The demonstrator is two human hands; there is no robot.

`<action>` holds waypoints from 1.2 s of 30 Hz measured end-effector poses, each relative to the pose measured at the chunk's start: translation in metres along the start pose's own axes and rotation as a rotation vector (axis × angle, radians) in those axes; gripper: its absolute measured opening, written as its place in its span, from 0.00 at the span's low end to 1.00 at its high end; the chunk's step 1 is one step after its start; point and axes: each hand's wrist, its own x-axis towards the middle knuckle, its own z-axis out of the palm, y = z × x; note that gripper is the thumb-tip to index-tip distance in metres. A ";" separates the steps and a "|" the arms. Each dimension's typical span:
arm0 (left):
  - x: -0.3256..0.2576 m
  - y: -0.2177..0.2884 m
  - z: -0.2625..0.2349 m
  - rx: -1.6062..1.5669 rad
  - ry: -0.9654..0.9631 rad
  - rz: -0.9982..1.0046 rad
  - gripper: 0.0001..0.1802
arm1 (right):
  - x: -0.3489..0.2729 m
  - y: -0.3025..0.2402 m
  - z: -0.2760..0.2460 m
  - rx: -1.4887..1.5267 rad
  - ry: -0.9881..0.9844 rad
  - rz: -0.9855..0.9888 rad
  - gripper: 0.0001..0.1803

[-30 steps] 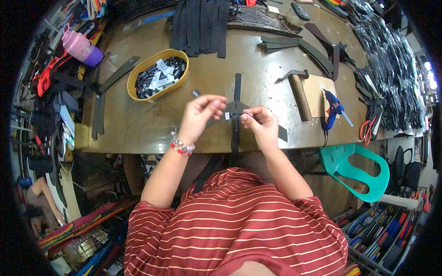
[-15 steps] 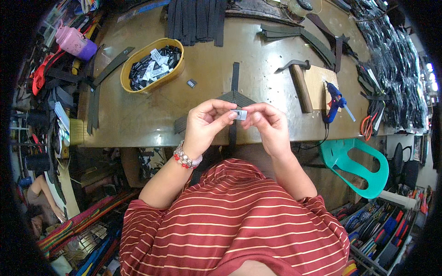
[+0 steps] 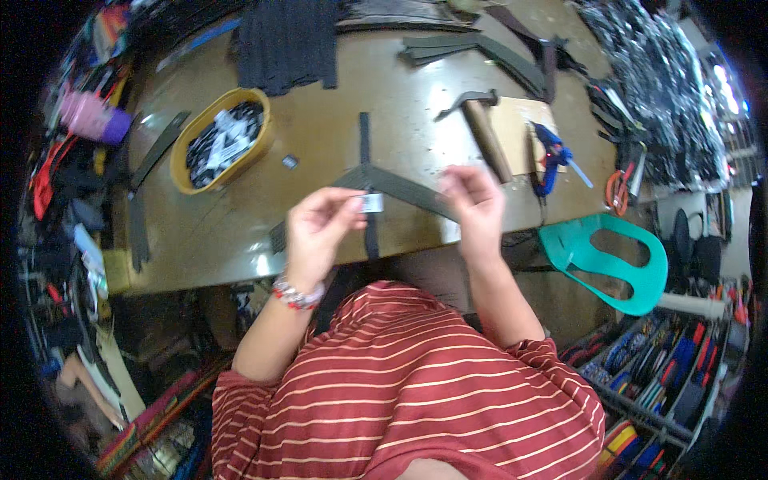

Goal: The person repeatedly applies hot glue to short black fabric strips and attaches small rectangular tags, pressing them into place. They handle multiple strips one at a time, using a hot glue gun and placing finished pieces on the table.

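Observation:
A small white label (image 3: 372,203) is pinched between the thumb and fingers of my left hand (image 3: 318,226). It hangs just over a dark webbing strap (image 3: 412,192) on the table, part of a crossed or angled set of straps. A thin black strip (image 3: 365,138) runs up from where they meet. Off to the right, my right hand (image 3: 478,210) is raised apart from the label, with curled fingers. Motion blurs its fingertips, so whether they hold anything cannot be made out. A lone small dark label (image 3: 290,162) lies to the left of the straps.
On the table (image 3: 320,104) stands a yellow tub (image 3: 178,160) of labels. A hammer (image 3: 490,144), a board (image 3: 512,128), a blue glue gun (image 3: 550,156) and orange-handled scissors (image 3: 616,192) lie at right. Black straps (image 3: 288,48) hang over the far side. A green stool (image 3: 612,260) stands below.
My right hand has let go of the label and moved to the right. The label stays in my left hand. The whole view has shifted and tilted slightly.

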 end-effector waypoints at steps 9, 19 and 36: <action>0.026 -0.017 -0.023 -0.249 0.098 -0.065 0.08 | 0.090 0.006 -0.203 -1.247 0.568 -0.088 0.28; 0.036 -0.045 -0.028 -0.547 0.168 -0.108 0.08 | 0.065 -0.063 -0.019 -1.306 -0.265 -0.174 0.20; 0.033 -0.053 -0.032 -0.495 0.149 -0.089 0.08 | 0.060 -0.010 0.026 -1.420 -0.257 -0.398 0.23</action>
